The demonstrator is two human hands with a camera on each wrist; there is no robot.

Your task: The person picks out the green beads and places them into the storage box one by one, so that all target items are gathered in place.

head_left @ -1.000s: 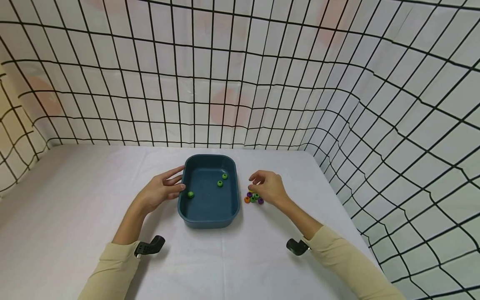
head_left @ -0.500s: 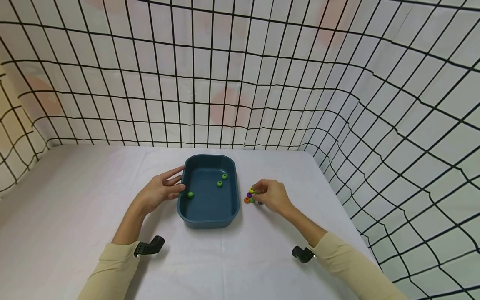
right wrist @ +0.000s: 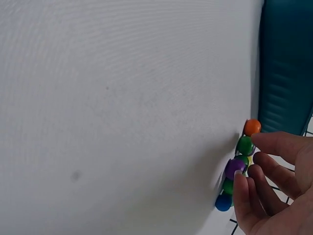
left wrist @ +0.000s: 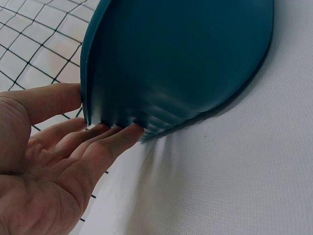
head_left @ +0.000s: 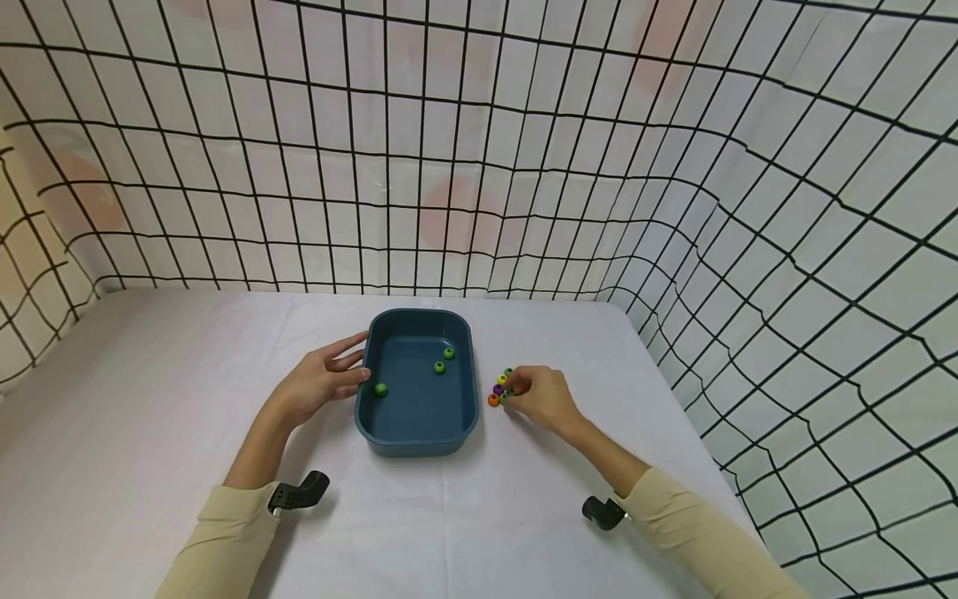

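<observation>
My left hand rests against the left side of a blue bin; in the left wrist view its thumb and straight fingertips touch the bin wall. Three green beads lie inside the bin. Right of it, my right hand is over a small cluster of beads, partly hiding them. In the right wrist view the fingers of the right hand are apart, touching a green bead and a purple bead. An orange bead and a blue bead sit at the cluster's ends.
A white cloth covers the table. Black wire grid stands along the back and both sides. Each forearm carries a black wrist device, the left one and the right one, just above the cloth.
My right hand has moved down and slightly to the right from above the cluster, now reaching its lower right beads; a green bead at the top has come into view. My left hand and the bin have stayed still.
</observation>
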